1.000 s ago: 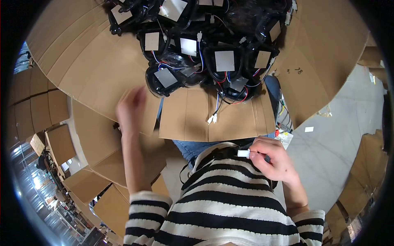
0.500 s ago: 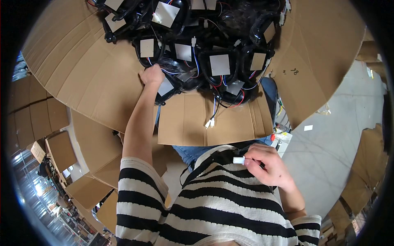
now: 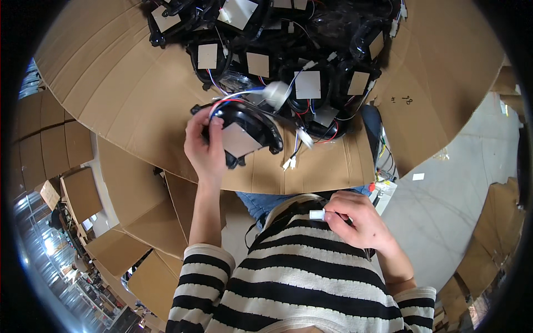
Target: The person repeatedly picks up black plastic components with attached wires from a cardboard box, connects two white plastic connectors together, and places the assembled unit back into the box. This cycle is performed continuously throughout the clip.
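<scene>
My left hand grips a black plastic unit by its left edge, thumb on top. A flat grey plate sits on the unit. Red, white and blue wires arch over it, and their white connector is smeared by motion. Close to my striped shirt, my right hand pinches a white plug connector; a bit of dark cable shows by the fingers. Beyond the held unit, several similar black units with grey plates and loose wires lie in a large cardboard box.
The box's front flap lies between the units and me, with a pair of white connectors over it. To the right are a white device and grey floor. More cardboard boxes stand at left.
My left hand has lifted a black unit off the pile and drawn it nearer, its wires swinging. The right hand keeps its pinch on the plug connector, nearly still. The view has shifted slightly.
</scene>
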### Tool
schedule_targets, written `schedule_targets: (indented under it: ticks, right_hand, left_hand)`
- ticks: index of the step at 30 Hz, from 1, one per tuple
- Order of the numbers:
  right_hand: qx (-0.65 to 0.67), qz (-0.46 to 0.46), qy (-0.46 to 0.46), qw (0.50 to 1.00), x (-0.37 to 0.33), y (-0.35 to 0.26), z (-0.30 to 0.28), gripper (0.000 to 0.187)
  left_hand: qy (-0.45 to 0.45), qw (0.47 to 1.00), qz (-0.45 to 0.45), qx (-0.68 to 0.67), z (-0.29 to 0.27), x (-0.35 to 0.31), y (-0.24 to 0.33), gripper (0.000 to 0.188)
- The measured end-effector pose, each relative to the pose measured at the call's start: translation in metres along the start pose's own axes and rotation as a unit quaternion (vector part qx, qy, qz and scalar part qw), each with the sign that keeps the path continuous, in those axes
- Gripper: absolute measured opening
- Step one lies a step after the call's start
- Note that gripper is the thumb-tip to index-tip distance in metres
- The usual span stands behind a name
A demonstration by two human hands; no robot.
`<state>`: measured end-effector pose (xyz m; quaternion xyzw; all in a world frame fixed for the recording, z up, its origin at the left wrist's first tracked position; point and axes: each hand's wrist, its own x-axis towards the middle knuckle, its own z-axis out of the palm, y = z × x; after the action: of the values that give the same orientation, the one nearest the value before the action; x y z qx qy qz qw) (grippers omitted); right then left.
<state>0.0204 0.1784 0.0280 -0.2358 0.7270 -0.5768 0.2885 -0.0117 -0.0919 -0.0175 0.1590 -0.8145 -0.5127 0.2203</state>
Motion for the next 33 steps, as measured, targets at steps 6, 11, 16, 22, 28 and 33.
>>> schedule_targets:
  ticks: [6,11,16,22,28,33]
  right_hand:
    - [0.001,0.005,-0.004,1.0,-0.005,-0.002,-0.001,0.004]
    - [-0.002,-0.007,0.004,1.0,-0.006,-0.002,-0.001,0.004]
    - [-0.006,-0.005,0.007,1.0,-0.007,-0.003,-0.002,0.003]
    - [-0.009,-0.005,0.021,1.0,-0.011,-0.009,-0.006,0.004]
    - [-0.03,-0.086,0.041,0.995,-0.009,-0.018,-0.017,0.005]
    - [0.031,-0.126,0.06,0.99,-0.015,-0.034,-0.042,0.003]
  left_hand:
    - [-0.138,0.974,-0.077,-0.162,0.003,-0.013,0.035,0.02]
    - [-0.296,0.949,-0.086,-0.068,0.001,-0.015,0.047,0.027]
    - [-0.393,0.916,-0.072,-0.037,0.002,-0.022,0.056,0.029]
    - [-0.439,0.898,0.012,0.035,0.01,-0.035,0.067,0.031]
    - [-0.508,0.836,0.133,0.159,0.015,-0.047,0.069,0.047]
    - [-0.558,0.784,0.186,0.198,0.016,-0.042,0.065,0.055]
